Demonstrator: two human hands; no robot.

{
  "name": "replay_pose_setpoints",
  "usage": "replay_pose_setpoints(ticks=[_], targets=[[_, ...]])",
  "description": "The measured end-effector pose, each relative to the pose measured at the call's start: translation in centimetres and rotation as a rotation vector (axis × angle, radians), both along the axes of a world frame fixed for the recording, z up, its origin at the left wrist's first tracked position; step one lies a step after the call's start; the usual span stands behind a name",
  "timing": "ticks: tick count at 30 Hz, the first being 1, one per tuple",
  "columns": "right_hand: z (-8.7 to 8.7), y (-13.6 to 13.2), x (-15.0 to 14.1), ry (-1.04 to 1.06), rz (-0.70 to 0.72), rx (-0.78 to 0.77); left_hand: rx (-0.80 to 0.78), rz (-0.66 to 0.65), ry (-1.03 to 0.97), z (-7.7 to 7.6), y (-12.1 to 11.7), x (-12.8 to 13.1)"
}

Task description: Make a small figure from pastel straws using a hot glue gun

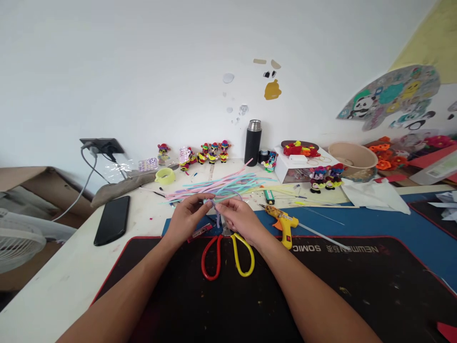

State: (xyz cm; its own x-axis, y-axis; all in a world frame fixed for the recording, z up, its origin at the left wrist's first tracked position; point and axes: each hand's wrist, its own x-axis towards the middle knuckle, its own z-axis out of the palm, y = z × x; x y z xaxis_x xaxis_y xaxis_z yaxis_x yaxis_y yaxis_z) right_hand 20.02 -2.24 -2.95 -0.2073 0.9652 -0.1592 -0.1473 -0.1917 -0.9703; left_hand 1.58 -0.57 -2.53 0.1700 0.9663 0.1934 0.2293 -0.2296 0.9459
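Where the two hands meet: a lilac pipe cleaner, bent, its lower end hanging between the hands towards 6 o'clock and another stretch curving above the right hand towards 1 o'clock.
Left hand: fingers closed in a pinch on the lilac pipe cleaner, which lies at their 3 o'clock side.
Right hand: fingers likewise closed on the lilac pipe cleaner, which lies at their 9 o'clock side.
Pastel pipe cleaners: loose heap on the white surface, at 12 o'clock from the hands.
Red-and-yellow-handled tool: near the hands at 6 o'clock, handles spread, on the black mat.
Yellow glue gun: at 3 o'clock, beside the right hand.
Black phone: at 9 o'clock, well apart.
Black flask: upright at 1 o'clock, near the wall.
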Motion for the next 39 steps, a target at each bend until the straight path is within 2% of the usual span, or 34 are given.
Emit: replay_pose_setpoints(ticks=[11,18,39], targets=[[0.03,0.06,-0.13,0.103,0.023,-0.030,0.026,-0.077,0.075,-0.30,-0.13,0.04],[0.12,0.02,-0.06,0.124,0.026,-0.050,0.014,-0.122,0.049,-0.26,0.02,0.05],[-0.15,-0.06,-0.32,0.140,0.053,-0.081,-0.024,-0.094,0.043,0.52,-0.50,0.40]])
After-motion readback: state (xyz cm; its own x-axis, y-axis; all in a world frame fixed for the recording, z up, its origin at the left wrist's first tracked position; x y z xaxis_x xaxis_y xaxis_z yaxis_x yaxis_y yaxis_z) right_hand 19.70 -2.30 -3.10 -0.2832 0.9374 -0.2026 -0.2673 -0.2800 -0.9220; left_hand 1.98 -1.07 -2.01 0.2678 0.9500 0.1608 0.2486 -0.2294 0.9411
